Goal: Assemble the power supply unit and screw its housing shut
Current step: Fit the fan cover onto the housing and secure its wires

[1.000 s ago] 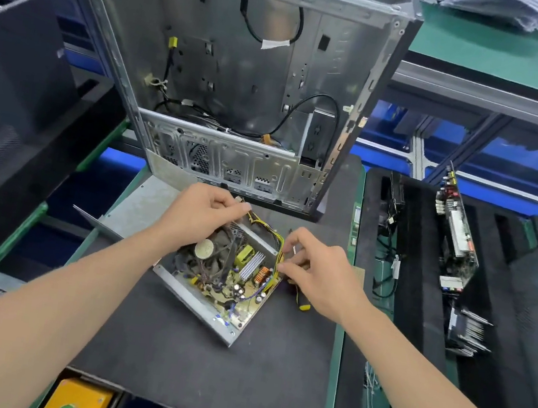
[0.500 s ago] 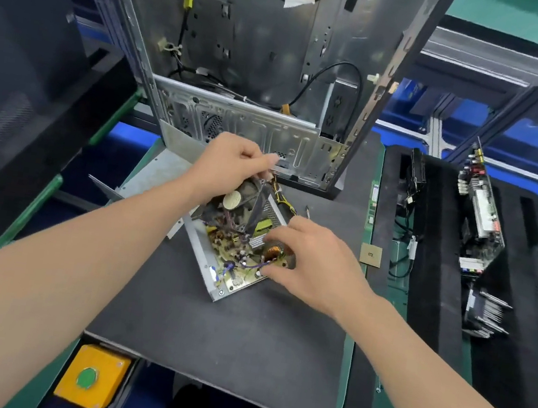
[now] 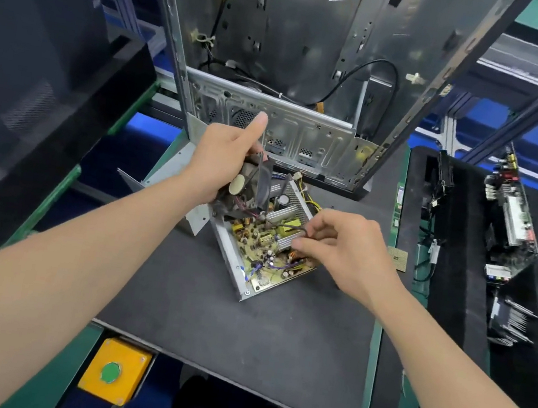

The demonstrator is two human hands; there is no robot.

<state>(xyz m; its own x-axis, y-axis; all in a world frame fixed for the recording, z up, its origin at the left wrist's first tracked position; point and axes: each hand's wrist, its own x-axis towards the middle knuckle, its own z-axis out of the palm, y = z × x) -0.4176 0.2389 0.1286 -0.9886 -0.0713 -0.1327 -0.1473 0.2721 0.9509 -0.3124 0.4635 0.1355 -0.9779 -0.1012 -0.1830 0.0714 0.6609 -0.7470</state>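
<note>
Nearest me, a yellow button box (image 3: 114,370) sits below the front edge of the dark mat (image 3: 209,326). This near stretch of mat gives both forearms room to swing.

Mid-mat lies the power supply housing (image 3: 230,260), open on top and turned cornerwise, with its circuit board (image 3: 264,255) bare. The right hand (image 3: 341,248) hovers over the board's right side, fingers curled, pinching a dark wire (image 3: 301,232) between thumb and forefinger. I take this as dressing the lead so nothing gets trapped under the lid.

The left hand (image 3: 221,162) grips the fan (image 3: 249,187) with fingers wrapped round its frame and thumb pointing up. It holds the fan tilted up off the board, probably to open room beneath for that wire. The fan's leads run down into the unit, so it cannot travel far.

A loose cover plate (image 3: 170,169) lies just behind and to the left of the housing, seemingly not yet fitted, and I see no screws being driven.

Close behind, the upright computer case (image 3: 282,50) walls off the far side. To the right, a square chip (image 3: 397,260) lies at the mat's edge beside a foam tray (image 3: 445,315) of parts, so free space lies mostly toward me.
</note>
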